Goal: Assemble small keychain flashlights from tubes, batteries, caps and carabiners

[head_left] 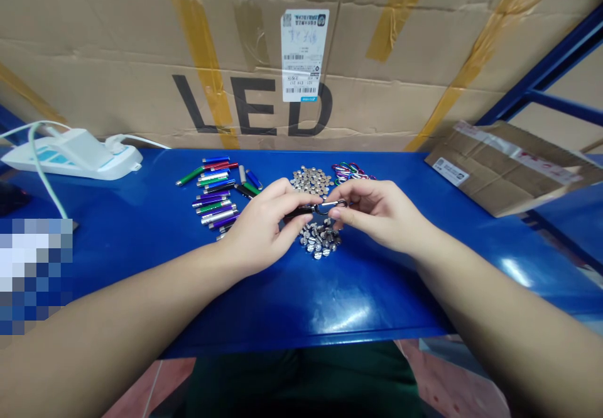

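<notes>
Between the fingers of my left hand (pixel 264 226) is a slim black metal tube (pixel 300 211), pointing right. My right hand (pixel 377 214) pinches a dark carabiner (pixel 333 204) with a silver gate, which meets the right end of the tube. Whether the two are joined cannot be made out. Just beyond my fingers lies a pile of small round button cells (pixel 311 180). Nearer, under the carabiner, sits a heap of silver metal caps (pixel 320 240). Coloured carabiners (pixel 349 171) lie behind my right hand. Several coloured metal tubes (pixel 215 201) are left of my left hand, partly hidden by it.
A white power strip (pixel 108 161) with plugs and cables rests at the left of the blue table (pixel 377 298). A large cardboard box (pixel 367 104) marked LED stands along the back. At the right is a smaller cardboard box (pixel 513 170) near a blue metal frame (pixel 532 85).
</notes>
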`<state>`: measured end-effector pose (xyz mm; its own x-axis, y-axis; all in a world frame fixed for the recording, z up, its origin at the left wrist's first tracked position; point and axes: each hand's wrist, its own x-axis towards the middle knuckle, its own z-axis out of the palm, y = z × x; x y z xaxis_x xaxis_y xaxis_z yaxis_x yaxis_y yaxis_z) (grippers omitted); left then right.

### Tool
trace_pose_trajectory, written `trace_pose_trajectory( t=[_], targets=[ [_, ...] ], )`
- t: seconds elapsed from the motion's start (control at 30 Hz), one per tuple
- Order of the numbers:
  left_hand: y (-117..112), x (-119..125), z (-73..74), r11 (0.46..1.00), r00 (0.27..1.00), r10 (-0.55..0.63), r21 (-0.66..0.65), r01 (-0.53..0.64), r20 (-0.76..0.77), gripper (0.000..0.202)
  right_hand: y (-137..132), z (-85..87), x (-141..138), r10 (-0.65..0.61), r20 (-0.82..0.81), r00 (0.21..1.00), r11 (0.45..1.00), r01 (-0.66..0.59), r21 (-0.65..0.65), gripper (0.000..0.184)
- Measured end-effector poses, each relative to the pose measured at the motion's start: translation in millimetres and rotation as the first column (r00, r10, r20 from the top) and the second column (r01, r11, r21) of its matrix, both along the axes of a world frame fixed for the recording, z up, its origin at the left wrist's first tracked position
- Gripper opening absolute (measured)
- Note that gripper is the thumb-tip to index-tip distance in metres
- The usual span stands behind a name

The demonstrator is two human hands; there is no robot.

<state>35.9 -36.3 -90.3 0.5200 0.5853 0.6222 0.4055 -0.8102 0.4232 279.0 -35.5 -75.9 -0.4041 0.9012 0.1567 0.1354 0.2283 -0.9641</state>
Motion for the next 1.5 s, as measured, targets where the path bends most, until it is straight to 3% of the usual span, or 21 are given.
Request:
trace_pose_trajectory(
  t=[0.2, 0.33, 0.57, 0.7, 0.77, 0.87, 1.07, 1.23, 1.5],
  targets=[
    [0.8, -0.3, 0.0, 1.0, 1.0, -0.028, -0.008, 0.028, 0.01, 0.026, 1.6, 1.2, -0.2, 0.036, -0.037, 0.999, 0.999, -0.036, -0.023, 0.03],
    [0.4, 0.0, 1.4, 0.999, 0.999, -0.029, -0.039, 0.03, 0.021, 0.025, 6.3, -0.6, 1.2, 0.11, -0.138, 0.984, 0.986, -0.126, -0.111, 0.029],
    [-0.6, 0.8, 1.6, 0.99, 0.994, -0.083, -0.111, 0.09, 0.07, 0.02, 9.1, -7.2, -1.9, 0.176, -0.364, 0.914, 0.909, -0.293, -0.296, 0.023],
    [-1.5, 1.3, 0.4, 0.956, 0.984, -0.057, -0.276, 0.103, 0.171, 0.032, 8.4, -10.7, -5.3, 0.179, -0.444, 0.878, 0.852, -0.364, -0.377, 0.026],
    [-1.7, 1.8, 1.3, 0.935, 0.98, -0.085, -0.325, 0.141, 0.181, 0.024, 8.3, -12.1, -6.5, 0.189, -0.467, 0.864, 0.821, -0.4, -0.407, 0.027],
    [-1.6, 2.2, 3.3, 0.93, 0.977, -0.151, -0.314, 0.193, 0.153, 0.01, 8.1, -13.6, -7.6, 0.221, -0.495, 0.84, 0.79, -0.452, -0.415, 0.026],
    [-0.1, 1.8, 0.0, 0.972, 0.978, -0.128, -0.173, 0.156, 0.165, 0.007, 6.6, -15.1, -9.7, 0.248, -0.598, 0.763, 0.77, -0.53, -0.357, 0.021],
    [-0.2, 2.8, 0.2, 0.986, 0.978, -0.123, -0.094, 0.14, 0.166, 0.012, 5.2, -15.5, -11.5, 0.18, -0.587, 0.789, 0.82, -0.451, -0.353, 0.024],
    [-3.5, 5.4, 2.3, 0.969, 0.987, -0.083, -0.222, 0.112, 0.135, 0.015, 4.7, -14.7, -12.6, 0.142, -0.461, 0.876, 0.945, -0.259, -0.2, 0.024]
  ],
)
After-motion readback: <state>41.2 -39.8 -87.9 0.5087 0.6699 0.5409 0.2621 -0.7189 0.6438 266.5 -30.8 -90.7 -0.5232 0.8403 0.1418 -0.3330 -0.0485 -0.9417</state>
